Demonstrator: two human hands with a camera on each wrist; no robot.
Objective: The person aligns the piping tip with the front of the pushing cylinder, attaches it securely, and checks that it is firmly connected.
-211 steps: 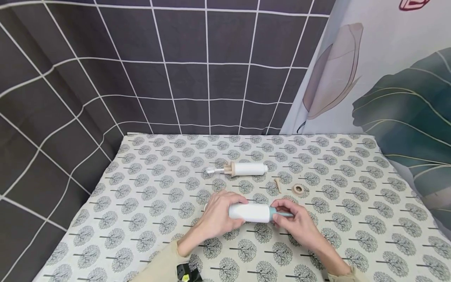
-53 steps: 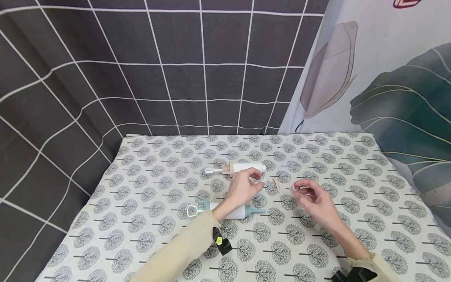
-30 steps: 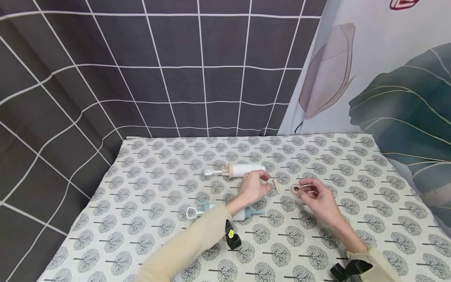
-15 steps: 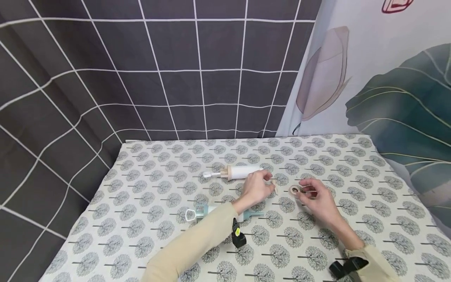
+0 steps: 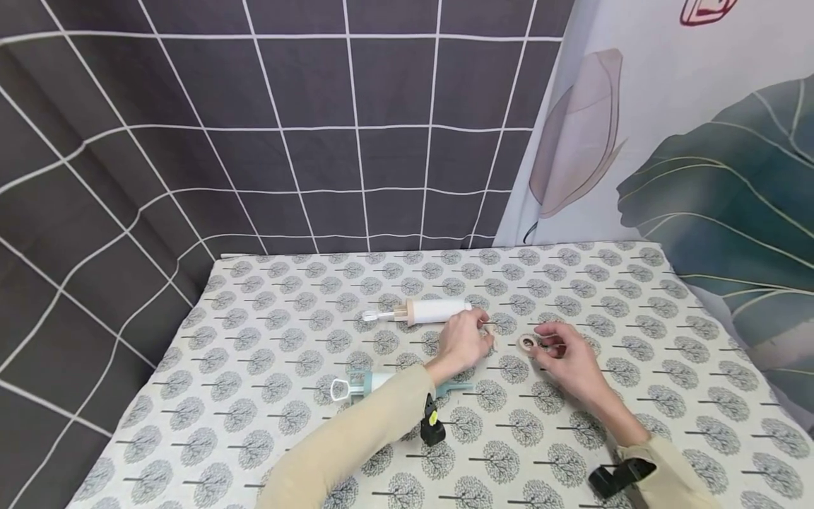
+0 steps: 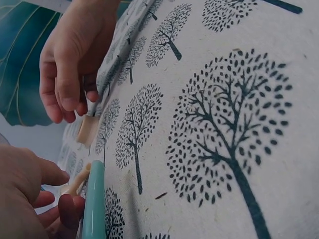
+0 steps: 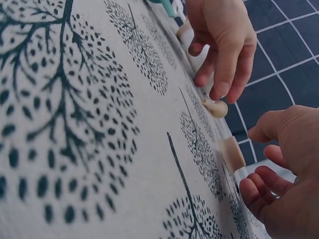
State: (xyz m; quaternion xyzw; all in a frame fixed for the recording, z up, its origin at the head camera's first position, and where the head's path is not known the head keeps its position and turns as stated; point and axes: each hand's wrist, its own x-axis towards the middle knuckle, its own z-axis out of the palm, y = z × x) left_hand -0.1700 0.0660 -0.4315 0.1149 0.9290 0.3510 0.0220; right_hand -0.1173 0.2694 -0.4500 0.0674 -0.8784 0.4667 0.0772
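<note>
My left hand (image 5: 461,339) reaches over a small beige peg with a flared end (image 7: 215,108). Its thumb and fingers are loosely bent, the fingertips right at the peg. To the right, my right hand (image 5: 572,364) hovers beside a beige ring (image 7: 232,154), thumb and fingers spread apart near its edge. Under my left forearm lies a white tube with teal ends (image 5: 381,382), a white loop at its left and a thin teal stem (image 6: 94,199) at its right; the sleeve hides its middle. Behind my left hand lies a similar white tube with a beige collar (image 5: 435,311).
All the parts lie on a tree-print tablecloth (image 5: 280,283). A dark grid-pattern curtain (image 5: 305,85) rises behind and at the left. A white curtain with leaf shapes (image 5: 572,141) hangs at the right. Both wrists carry small black cameras.
Seven seconds ago both hands held the teal-ended tube; it now lies on the cloth. My left hand has moved right to the peg, and my right hand to the ring, its fingers now spread.
</note>
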